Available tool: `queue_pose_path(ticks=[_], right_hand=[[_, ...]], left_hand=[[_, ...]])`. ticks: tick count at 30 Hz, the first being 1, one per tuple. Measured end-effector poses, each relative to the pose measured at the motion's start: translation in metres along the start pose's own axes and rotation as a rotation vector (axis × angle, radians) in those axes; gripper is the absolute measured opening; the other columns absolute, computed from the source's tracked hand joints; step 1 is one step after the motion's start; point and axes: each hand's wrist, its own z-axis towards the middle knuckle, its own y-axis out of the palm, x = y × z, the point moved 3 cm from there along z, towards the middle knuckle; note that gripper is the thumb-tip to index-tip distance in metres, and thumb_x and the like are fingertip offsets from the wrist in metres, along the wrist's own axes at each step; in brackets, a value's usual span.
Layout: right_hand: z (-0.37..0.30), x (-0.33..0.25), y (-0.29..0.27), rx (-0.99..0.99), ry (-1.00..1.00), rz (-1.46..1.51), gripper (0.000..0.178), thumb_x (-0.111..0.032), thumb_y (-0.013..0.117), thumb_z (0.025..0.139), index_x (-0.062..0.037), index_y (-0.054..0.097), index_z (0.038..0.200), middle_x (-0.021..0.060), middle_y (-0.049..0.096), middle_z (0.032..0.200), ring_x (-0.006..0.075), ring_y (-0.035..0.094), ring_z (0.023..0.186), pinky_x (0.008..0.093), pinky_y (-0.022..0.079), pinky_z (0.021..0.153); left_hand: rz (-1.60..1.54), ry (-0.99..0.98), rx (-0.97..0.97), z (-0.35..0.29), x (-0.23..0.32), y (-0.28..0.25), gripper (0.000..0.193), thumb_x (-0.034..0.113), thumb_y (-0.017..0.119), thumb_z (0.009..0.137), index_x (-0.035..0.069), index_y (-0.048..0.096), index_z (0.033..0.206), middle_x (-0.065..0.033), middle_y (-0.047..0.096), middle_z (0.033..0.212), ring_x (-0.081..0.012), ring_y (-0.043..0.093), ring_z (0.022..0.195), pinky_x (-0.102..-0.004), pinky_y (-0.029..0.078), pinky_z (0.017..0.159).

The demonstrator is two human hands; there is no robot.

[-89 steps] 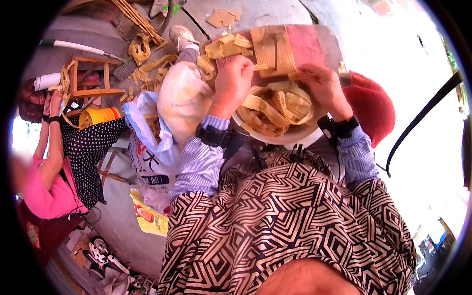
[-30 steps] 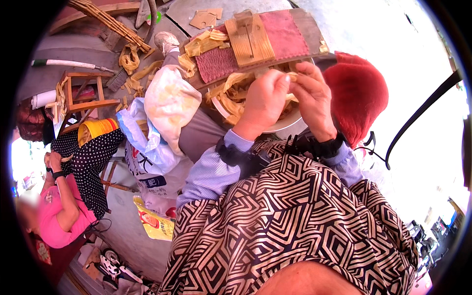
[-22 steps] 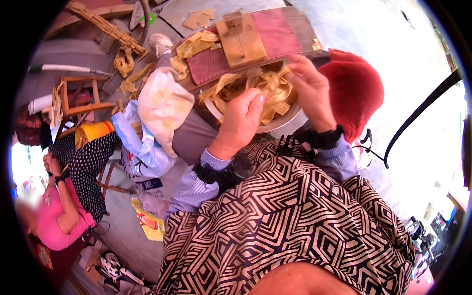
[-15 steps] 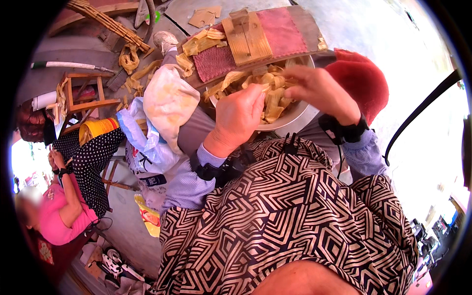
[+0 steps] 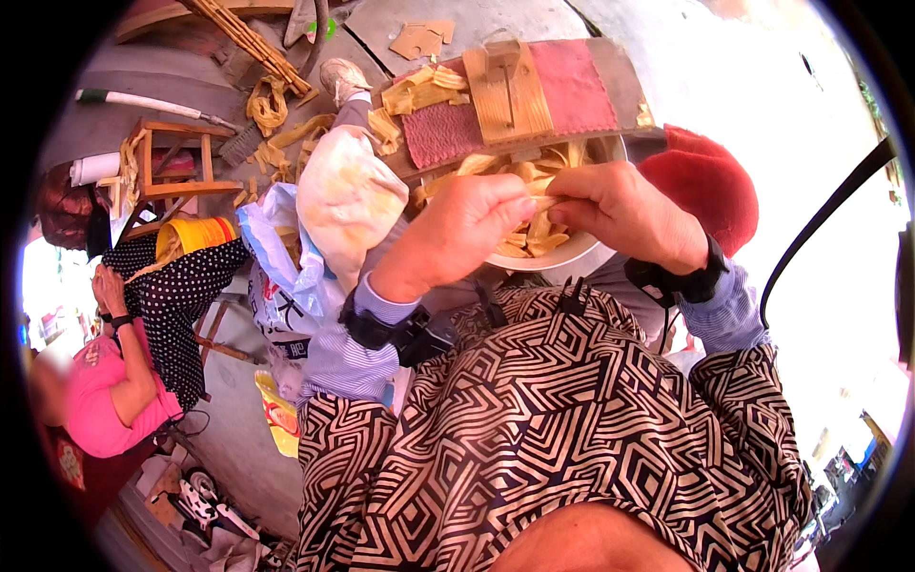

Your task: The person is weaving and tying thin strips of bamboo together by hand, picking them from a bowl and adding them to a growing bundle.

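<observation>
Both hands meet above a pale metal basin (image 5: 575, 265) that holds many flat, yellowish strips (image 5: 545, 236). My left hand (image 5: 448, 234) pinches one end of a pale yellow strip (image 5: 542, 202) between thumb and fingers. Close beside it, my right hand (image 5: 634, 214) is closed on the other end of the same strip, so it spans the short gap between them. Just beyond the basin lies a wooden board (image 5: 624, 86) with dark pink cloth (image 5: 579, 91) and a wooden block (image 5: 498, 110) on it. More strips (image 5: 424, 91) lie at the board's left end.
A stained white cloth (image 5: 345, 195) covers my left knee, beside a plastic bag (image 5: 286, 243). Further left are a small wooden stool frame (image 5: 205, 157), a brush (image 5: 238, 148) and a seated co-worker in pink (image 5: 114, 381). A red cushion-like thing (image 5: 701, 191) is at right.
My right hand has come down and left to close on the strip beside my left hand. The whole view has shifted slightly, with the board appearing lower and further right.
</observation>
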Motion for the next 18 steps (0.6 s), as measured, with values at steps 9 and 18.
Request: queue_pose_path(ticks=[9,18], right_hand=[[0.034,0.047,-0.004,0.311,0.316,0.448,0.017,-0.008,0.059,0.090,0.0038,0.061,0.102,0.0028,0.058,0.070,0.0081,0.053,0.064,0.0254,0.046,0.059],[0.064,0.080,0.006,0.599,0.163,-0.226,0.014,-0.013,0.060,0.085,-0.0025,0.061,0.094,0.0199,0.060,0.071,0.0343,0.061,0.068,0.0400,0.048,0.062]], left_hand=[[-0.306,-0.019,0.237,0.047,-0.047,-0.030,0.012,0.014,0.055,0.094,0.003,0.060,0.096,0.0029,0.049,0.071,-0.0038,0.041,0.064,-0.0199,0.034,0.055],[-0.107,-0.005,0.487,0.092,-0.092,-0.041,0.015,0.012,0.057,0.088,-0.002,0.057,0.093,-0.0090,0.060,0.071,-0.0153,0.055,0.064,-0.0319,0.045,0.059]])
